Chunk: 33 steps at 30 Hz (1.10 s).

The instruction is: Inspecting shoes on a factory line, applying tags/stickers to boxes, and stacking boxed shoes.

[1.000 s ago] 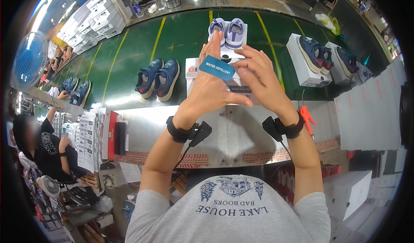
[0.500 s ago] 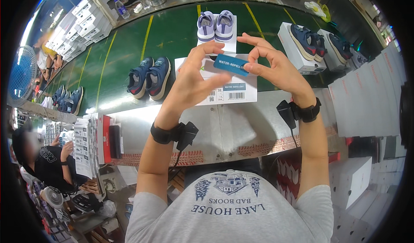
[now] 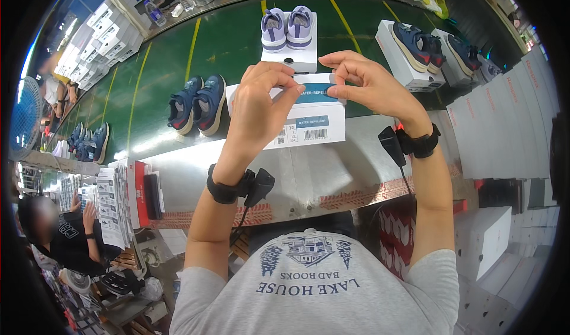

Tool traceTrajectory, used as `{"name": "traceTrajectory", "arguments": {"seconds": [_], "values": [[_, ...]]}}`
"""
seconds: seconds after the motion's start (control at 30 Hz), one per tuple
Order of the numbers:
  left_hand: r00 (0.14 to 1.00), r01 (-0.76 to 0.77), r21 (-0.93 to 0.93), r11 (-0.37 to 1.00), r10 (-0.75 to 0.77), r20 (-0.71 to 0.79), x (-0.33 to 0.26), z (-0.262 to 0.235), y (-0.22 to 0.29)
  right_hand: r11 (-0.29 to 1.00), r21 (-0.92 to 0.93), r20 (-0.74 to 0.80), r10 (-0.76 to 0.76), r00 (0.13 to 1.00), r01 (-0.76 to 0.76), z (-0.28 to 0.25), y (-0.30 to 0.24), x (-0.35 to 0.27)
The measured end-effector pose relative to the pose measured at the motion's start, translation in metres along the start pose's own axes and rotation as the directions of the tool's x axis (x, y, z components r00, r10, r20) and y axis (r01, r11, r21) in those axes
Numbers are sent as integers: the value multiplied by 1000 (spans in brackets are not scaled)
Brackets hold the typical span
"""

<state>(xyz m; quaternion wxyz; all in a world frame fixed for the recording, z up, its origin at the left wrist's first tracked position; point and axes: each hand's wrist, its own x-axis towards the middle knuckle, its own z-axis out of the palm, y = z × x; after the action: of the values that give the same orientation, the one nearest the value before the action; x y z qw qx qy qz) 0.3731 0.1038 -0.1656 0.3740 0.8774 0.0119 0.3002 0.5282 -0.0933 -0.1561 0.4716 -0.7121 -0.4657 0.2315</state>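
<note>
My left hand (image 3: pixel 261 106) and my right hand (image 3: pixel 371 85) are raised together over a white shoe box (image 3: pixel 314 127) on the green conveyor belt (image 3: pixel 231 44). Between their fingertips they pinch a small blue rectangular label (image 3: pixel 313 92), held flat just above the box's end. The box end shows a white sticker with a barcode. Both wrists wear black bands with small devices attached.
A pair of purple shoes (image 3: pixel 288 27) sits on a white box behind my hands. Dark blue shoes (image 3: pixel 196 104) lie on the belt to the left, more pairs on boxes (image 3: pixel 409 50) to the right. White boxes (image 3: pixel 504 127) stack at right. A seated person (image 3: pixel 59 234) is at lower left.
My hands with the blue label have come down and closer to the white box's end. The view has shifted, so the belt and shoes sit lower in the picture.
</note>
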Motion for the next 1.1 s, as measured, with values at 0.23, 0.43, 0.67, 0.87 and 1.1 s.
{"name": "traceTrajectory", "arguments": {"seconds": [0.23,0.43,0.67,0.87,1.1], "values": [[1000,-27,46,999,27,3,0,8,3,991,-114,14,-68,998,69,-5,-1,-5],[996,-82,84,993,83,-11,1,14,2,989,-118,4,-88,996,88,-8,1,-8],[995,-92,90,992,95,-29,4,21,2,988,-131,-17,-81,997,78,-11,1,-11],[993,-118,161,980,121,-10,6,26,3,947,222,-270,-169,948,232,12,38,-15],[996,-64,6,998,64,-57,8,32,1,945,327,-339,126,932,-9,42,33,-26]]}}
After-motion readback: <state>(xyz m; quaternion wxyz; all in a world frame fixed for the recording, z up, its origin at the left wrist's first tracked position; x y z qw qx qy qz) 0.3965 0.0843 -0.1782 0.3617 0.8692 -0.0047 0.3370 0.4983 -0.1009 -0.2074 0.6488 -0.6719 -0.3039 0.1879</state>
